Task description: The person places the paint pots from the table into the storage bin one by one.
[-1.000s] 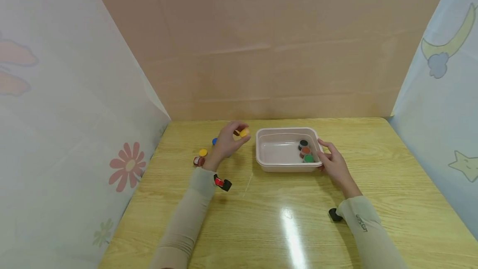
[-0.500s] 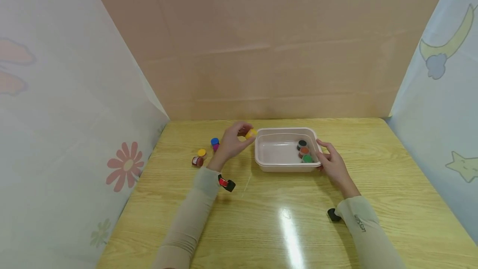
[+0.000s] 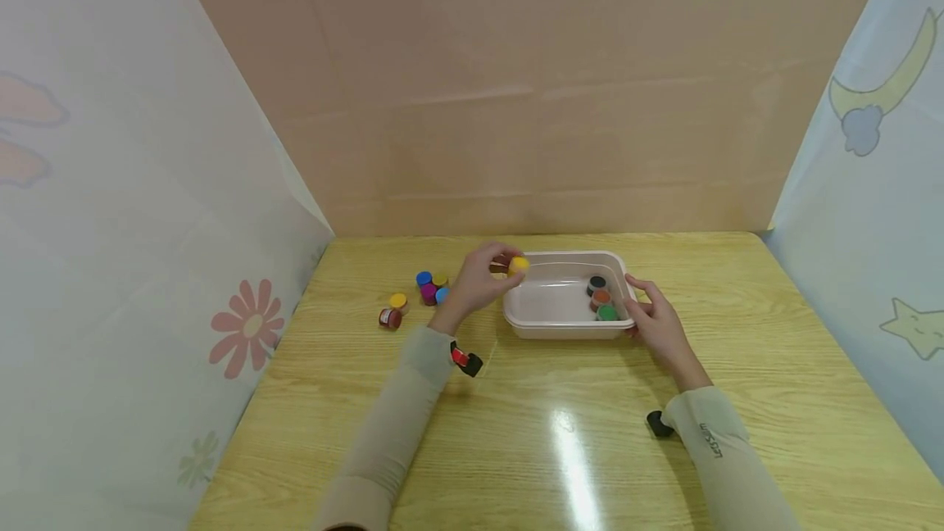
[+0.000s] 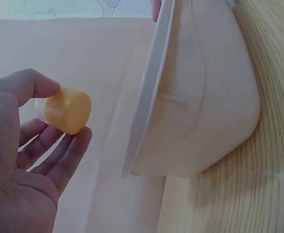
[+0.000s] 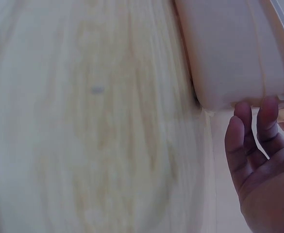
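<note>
Yellow-lidded round jar [image 4: 71, 110] being pinched aloft by left hand [image 3: 479, 274]; pale-pink plastic tub [image 3: 564, 333] being gripped at right by right hand [image 3: 659, 326].

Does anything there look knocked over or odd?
Yes: the dark red jar, left of the tray, seems to lie on its side, while the yellow-lidded jar just behind it stands upright. No spill shows.

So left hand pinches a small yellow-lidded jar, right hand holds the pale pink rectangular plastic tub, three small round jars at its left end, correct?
Wrong end: head view shows the three jars at the right end of the tub, beside the right hand. Rest stands.
</note>
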`<state>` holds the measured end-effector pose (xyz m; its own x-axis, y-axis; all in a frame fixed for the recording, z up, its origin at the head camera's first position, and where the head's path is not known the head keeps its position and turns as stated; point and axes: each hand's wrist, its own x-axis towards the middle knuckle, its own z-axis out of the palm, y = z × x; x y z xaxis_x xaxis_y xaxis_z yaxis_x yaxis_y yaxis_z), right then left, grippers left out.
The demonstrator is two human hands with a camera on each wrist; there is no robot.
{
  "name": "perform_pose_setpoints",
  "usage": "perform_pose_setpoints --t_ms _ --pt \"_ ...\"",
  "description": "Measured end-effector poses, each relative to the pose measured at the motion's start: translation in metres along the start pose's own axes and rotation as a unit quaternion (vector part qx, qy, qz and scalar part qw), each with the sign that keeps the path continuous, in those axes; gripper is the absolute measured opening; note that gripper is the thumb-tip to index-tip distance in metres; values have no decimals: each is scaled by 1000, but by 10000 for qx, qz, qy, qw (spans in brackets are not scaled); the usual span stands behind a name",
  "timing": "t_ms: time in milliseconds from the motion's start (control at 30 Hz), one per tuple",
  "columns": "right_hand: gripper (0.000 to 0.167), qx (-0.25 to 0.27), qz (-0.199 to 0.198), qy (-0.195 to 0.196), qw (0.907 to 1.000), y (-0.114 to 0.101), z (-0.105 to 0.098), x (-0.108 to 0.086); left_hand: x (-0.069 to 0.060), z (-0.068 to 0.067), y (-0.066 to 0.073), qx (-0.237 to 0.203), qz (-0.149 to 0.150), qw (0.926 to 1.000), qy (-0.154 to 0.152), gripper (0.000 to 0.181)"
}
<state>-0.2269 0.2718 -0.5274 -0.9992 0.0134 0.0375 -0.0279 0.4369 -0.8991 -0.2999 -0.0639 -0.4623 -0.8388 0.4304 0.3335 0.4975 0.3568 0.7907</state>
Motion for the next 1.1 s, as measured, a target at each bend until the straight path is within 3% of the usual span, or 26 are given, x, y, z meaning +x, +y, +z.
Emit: perform_pose_setpoints --t_ms 167,533,1100 --pt "57 -57 38 -6 10000 -1 0 -2 6 10 3 -191 -14 9997 -116 31" --pt "58 30 -103 -12 9999 1 0 0 22 31 1 -68 -186 9990 -399 30" --pt "57 1 -139 5 9999 0 0 0 41 48 5 495 -123 9961 -720 29"
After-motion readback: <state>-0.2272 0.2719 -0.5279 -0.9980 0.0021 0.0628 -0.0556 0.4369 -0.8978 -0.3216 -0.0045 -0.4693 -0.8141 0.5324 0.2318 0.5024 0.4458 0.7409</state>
